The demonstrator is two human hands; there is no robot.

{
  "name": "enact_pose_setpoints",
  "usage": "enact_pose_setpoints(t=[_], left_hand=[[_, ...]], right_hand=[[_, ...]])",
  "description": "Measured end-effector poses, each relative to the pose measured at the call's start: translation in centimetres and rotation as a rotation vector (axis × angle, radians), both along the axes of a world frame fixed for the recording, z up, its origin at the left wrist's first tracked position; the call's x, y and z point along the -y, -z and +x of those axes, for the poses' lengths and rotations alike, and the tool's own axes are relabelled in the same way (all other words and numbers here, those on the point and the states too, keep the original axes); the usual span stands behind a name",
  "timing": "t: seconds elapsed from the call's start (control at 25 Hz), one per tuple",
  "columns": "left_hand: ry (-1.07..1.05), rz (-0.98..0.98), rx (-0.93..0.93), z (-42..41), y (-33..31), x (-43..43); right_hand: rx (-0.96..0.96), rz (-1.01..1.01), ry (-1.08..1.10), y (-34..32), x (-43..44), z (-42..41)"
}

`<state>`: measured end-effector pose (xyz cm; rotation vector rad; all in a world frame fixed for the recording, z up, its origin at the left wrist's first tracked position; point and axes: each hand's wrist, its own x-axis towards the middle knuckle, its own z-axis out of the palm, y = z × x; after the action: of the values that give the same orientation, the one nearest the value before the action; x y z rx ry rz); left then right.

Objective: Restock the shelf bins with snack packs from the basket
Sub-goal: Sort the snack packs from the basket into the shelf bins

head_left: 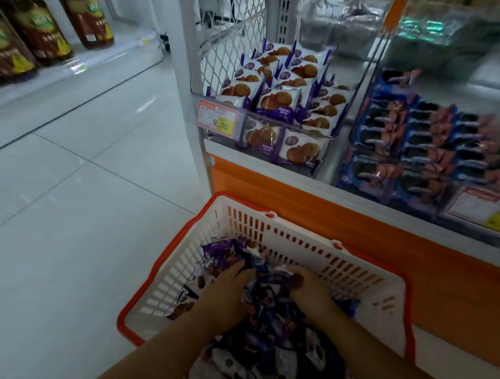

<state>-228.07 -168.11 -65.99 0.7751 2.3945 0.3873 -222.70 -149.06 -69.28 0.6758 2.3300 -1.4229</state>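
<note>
A white basket with an orange rim stands on the floor below the shelf, holding a heap of purple and white snack packs. Both my hands are down inside it. My left hand lies on the heap with its fingers curled around packs. My right hand grips packs near the basket's far wall. Above, a clear shelf bin holds several purple waffle-biscuit packs. Beside it on the right, another bin holds blue sandwich-cookie packs.
A price tag reading 9.90 hangs on the bin's front left. An orange shelf base runs behind the basket. Dark drink bottles stand on a shelf across the white tiled aisle.
</note>
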Motion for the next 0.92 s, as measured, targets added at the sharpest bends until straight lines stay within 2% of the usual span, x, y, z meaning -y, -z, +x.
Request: enact_pose_setpoints(t=[0.08, 0.2, 0.32, 0.4, 0.44, 0.48, 0.6, 0.72, 0.92], left_hand=[[-0.090, 0.175, 0.085, 0.4, -1.1, -0.6], [-0.278, 0.423, 0.226, 0.6, -3.4, -1.0], [-0.318, 0.488, 0.307, 0.8, -5.0, -0.8], [-0.318, 0.536, 0.344, 1.1, -5.8, -0.6], [-0.338, 0.562, 0.371, 1.3, -6.2, -0.4], [-0.361, 0.583, 0.411, 1.5, -6.6, -0.3], [-0.410, 0.574, 0.591, 2.3, -8.2, -0.4], [-0.445, 0.576, 0.758, 3.0, -9.4, -0.9], [-0.511, 0.628, 0.839, 3.6, -9.5, -1.3]], right_hand=[[-0.015, -0.050, 0.028, -2.8, -0.1, 0.6], [-0.071, -0.200, 0.181, -5.9, -0.1, 1.8], [-0.125, -0.534, 0.331, -8.8, 0.5, 2.6], [-0.152, -0.734, 0.348, -10.6, 0.5, 3.2], [-0.161, -0.755, 0.342, -11.3, 0.5, 3.5], [-0.166, -0.694, 0.324, -11.9, 0.5, 3.7], [-0.151, -0.357, 0.247, -13.3, 0.6, 4.0], [-0.173, -0.449, 0.249, -13.6, 0.8, 4.1], [-0.206, -0.573, 0.321, -13.0, 0.7, 4.3]])
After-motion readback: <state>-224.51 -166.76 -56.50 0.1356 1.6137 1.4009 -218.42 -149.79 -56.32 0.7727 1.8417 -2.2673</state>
